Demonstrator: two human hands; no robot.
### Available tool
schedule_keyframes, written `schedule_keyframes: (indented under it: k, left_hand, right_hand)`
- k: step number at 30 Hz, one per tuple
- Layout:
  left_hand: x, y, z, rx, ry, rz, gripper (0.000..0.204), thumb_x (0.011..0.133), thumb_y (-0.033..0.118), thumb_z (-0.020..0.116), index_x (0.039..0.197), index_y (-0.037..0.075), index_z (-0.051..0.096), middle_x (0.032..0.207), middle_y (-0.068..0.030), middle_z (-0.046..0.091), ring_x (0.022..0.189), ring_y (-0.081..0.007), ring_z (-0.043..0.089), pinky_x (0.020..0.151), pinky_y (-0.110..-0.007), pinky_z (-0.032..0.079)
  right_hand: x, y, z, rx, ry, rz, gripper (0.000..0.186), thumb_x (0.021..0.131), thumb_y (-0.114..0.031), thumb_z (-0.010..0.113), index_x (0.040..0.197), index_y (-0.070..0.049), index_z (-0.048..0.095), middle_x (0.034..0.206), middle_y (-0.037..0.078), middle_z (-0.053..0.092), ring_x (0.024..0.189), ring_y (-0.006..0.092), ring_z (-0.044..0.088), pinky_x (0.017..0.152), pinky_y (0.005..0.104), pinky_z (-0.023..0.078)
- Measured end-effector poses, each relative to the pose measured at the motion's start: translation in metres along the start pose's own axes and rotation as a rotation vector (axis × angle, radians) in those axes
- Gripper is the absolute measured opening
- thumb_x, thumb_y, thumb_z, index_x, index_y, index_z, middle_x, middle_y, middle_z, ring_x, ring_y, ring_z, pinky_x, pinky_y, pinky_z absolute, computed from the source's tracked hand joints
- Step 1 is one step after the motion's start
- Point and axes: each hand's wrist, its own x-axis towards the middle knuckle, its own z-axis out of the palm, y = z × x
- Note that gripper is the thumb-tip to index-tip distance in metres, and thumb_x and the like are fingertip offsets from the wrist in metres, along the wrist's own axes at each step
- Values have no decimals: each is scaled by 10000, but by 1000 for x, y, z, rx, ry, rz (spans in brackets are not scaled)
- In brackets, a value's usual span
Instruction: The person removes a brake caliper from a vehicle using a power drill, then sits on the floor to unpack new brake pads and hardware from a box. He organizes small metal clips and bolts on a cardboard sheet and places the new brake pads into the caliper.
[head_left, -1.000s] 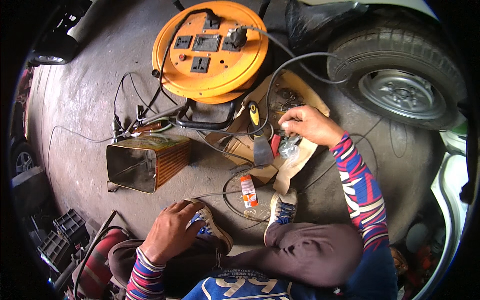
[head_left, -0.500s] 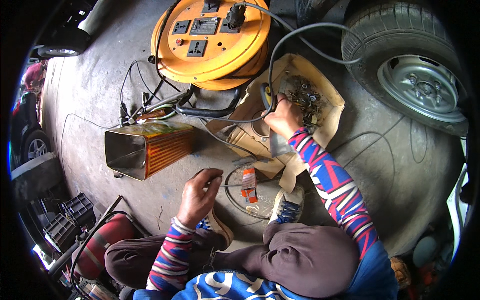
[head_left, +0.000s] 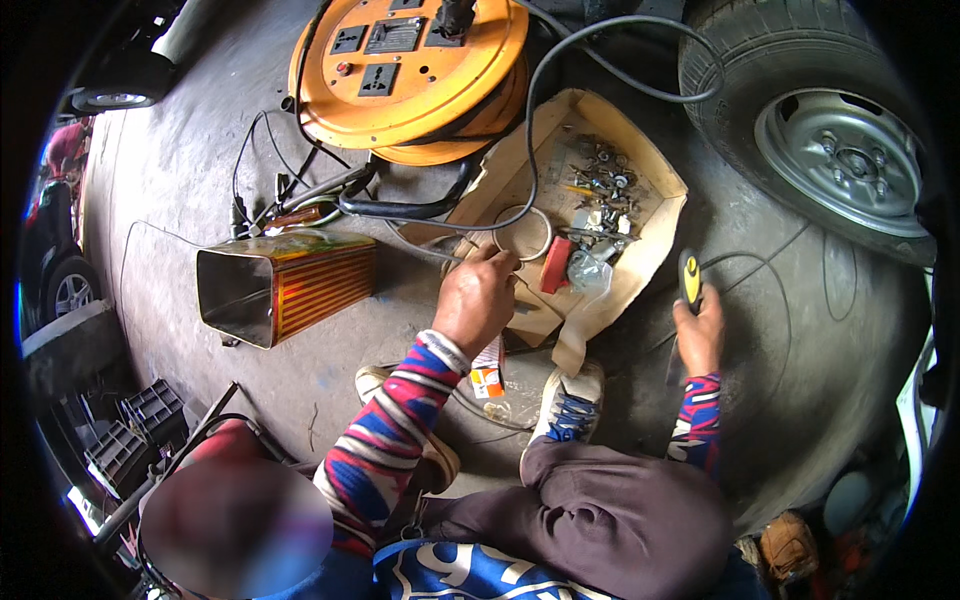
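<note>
My right hand [head_left: 700,335] is off the right side of the cardboard box, closed around the yellow-and-black handle [head_left: 690,280] of a tool; its flat blade is mostly hidden behind the hand and wrist. My left hand [head_left: 478,300] reaches to the near-left part of the open cardboard box [head_left: 640,270]. Its fingers are bent together beside a pale ring [head_left: 549,235]; what they pinch, if anything, is hidden. Inside the box lie loose bolts and small metal parts [head_left: 605,185], a red piece [head_left: 555,265] and a clear plastic bag [head_left: 590,272].
A yellow cable reel [head_left: 410,110] stands beyond the box, its cable looping over it. An open rectangular tin [head_left: 325,285] lies on its side at left. At far right rests a wheel [head_left: 850,160]. An orange-and-white small carton [head_left: 488,383] is between my shoes.
My right hand has moved from over the box out to its right with the tool. My left hand has come forward and right to the box. The red piece and plastic bag now show.
</note>
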Motion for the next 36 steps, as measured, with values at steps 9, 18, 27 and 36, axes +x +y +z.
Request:
schedule_keyframes:
  k: [9,18,27,36]
  left_hand:
    - [31,-7,32,346,-164,-103,209,842,123,647,1043,91,693,952,-203,707,867,-409,699,751,-482,570]
    - [-22,18,-43,-982,-159,-356,138,1009,65,635,1112,-26,626,999,-55,695,961,-123,622,880,-291,506]
    - [-96,-36,-57,-149,-8,-483,225,919,109,708,1120,12,680,982,-112,716,758,-182,646,712,-328,522]
    - [-55,-13,-18,-256,124,-262,194,905,92,691,1071,-8,701,918,-204,727,775,-303,715,723,-373,558]
  right_hand:
    - [-25,29,29,-17,31,81,532,880,-176,771,1340,16,584,1291,302,646,1259,456,596,1047,479,479]
    - [-10,-66,34,7,239,-618,322,852,-40,697,1172,-58,667,1147,149,645,1109,369,590,980,461,468]
    - [25,-109,56,50,-32,-632,211,864,-87,713,1071,-43,704,1047,154,725,998,365,668,908,437,522]
    - [-7,-69,61,-256,-183,-782,165,805,-130,768,960,-103,720,943,119,721,934,343,662,872,471,466]
